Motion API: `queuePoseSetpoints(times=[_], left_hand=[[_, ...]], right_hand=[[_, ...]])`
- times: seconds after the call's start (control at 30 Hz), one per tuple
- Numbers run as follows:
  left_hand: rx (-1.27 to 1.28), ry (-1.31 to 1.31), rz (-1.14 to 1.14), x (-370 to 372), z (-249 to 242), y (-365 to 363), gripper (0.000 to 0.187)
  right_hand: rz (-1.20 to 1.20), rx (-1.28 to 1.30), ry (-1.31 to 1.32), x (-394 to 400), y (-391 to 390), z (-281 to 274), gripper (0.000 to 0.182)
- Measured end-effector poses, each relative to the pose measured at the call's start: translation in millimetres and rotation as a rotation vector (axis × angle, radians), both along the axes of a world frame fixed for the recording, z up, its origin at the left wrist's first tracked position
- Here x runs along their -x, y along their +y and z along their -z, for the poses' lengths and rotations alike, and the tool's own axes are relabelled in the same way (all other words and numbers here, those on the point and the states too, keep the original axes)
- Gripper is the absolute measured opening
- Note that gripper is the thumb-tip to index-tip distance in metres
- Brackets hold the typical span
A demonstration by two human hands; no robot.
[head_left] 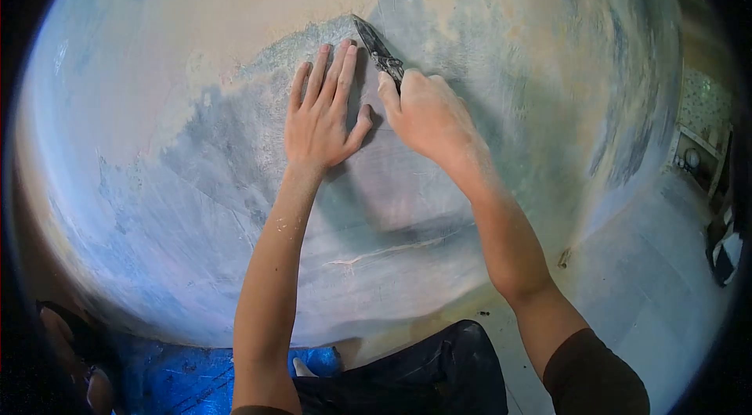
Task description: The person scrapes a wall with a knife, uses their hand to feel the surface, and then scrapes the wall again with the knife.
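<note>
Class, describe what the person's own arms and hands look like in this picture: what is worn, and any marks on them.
Both forearms are bare. The left hand and right hand wear no gloves, rings or watch that I can see. The left forearm carries small pale specks, like dust or plaster. A dark short sleeve covers the right upper arm; only a dark sleeve edge shows on the left at the bottom of the frame.

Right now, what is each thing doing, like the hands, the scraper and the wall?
Left hand: open, pressed flat on the wall.
Right hand: closed around the scraper's handle.
Scraper: blade tip touching the wall.
Wall: patchy, part scraped grey-blue, part tan.
</note>
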State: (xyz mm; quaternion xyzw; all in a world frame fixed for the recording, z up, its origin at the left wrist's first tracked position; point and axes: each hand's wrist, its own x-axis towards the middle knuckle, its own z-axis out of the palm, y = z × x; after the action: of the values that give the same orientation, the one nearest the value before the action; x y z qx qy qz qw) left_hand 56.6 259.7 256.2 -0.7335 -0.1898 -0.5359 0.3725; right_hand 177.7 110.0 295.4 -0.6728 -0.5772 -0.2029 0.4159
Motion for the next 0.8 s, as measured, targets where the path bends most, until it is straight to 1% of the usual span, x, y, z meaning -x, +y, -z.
queuePoseSetpoints(times=[0.13,0.23,0.33,0.43,0.53,0.63,0.67,0.73,0.8], left_hand=[[0.004,0.005,-0.032,1,-2,-1,0.081],[0.053,0.031,-0.028,2,-3,-4,0.079],[0.06,0.041,-0.015,3,-3,-3,0.08],[0.024,0.034,0.006,4,-3,-4,0.076],[-0.096,-0.093,0.159,5,7,3,0.055],[0.063,-0.037,0.151,12,8,6,0.022],[0.014,-0.079,0.16,9,1,5,0.019],[-0.089,-0.17,0.181,-1,-21,5,0.023],[-0.077,-0.152,0.146,-6,-47,1,0.025]], right_hand=[[-0.009,-0.01,-0.005,-3,9,-4,0.055],[-0.002,-0.024,0.002,-3,8,-8,0.053],[0.014,-0.107,-0.043,-17,14,-1,0.054],[0.059,-0.116,-0.084,-28,10,0,0.057],[0.076,-0.093,-0.124,-41,12,-8,0.06],[0.107,-0.054,-0.2,-50,12,-22,0.06],[0.092,-0.074,-0.228,-54,14,-25,0.06],[0.066,-0.116,-0.29,-62,19,-33,0.061],[0.068,-0.154,-0.368,-70,27,-41,0.063]])
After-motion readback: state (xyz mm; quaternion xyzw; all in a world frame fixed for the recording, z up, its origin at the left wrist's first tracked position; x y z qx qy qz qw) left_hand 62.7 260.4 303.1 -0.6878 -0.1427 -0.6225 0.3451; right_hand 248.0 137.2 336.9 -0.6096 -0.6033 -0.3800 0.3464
